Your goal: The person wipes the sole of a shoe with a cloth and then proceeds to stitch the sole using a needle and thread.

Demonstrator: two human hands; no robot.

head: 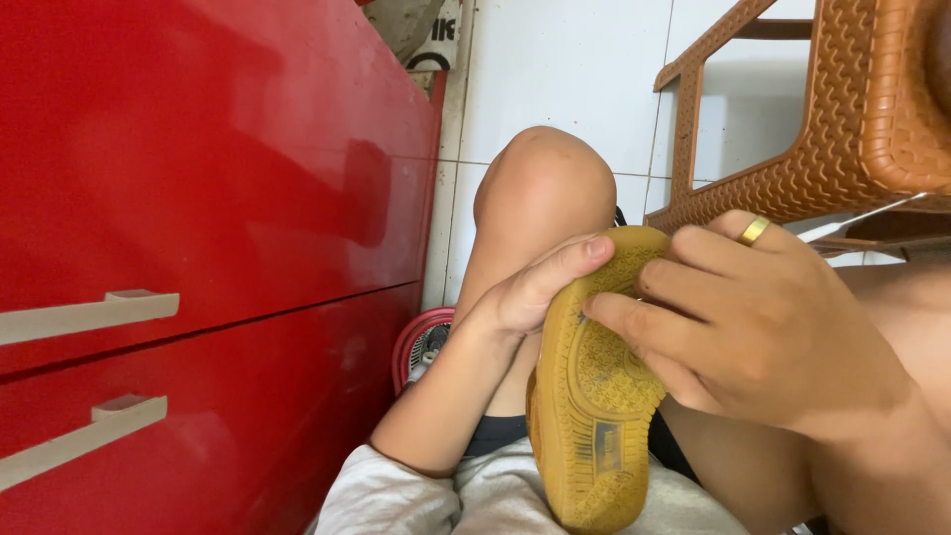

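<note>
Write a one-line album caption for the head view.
Left hand steadies a tan-soled shoe while the right hand presses fingers on its sole.

Left hand (530,292) curls in a grip; right hand (753,327) presses with bent fingers.

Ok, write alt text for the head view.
Two bare hands hold a tan rubber-soled shoe sole-up: the left hand grips its edge, the right hand, wearing a gold ring, presses fingers on the sole. Red drawers stand left, a brown woven-pattern chair behind.
</note>
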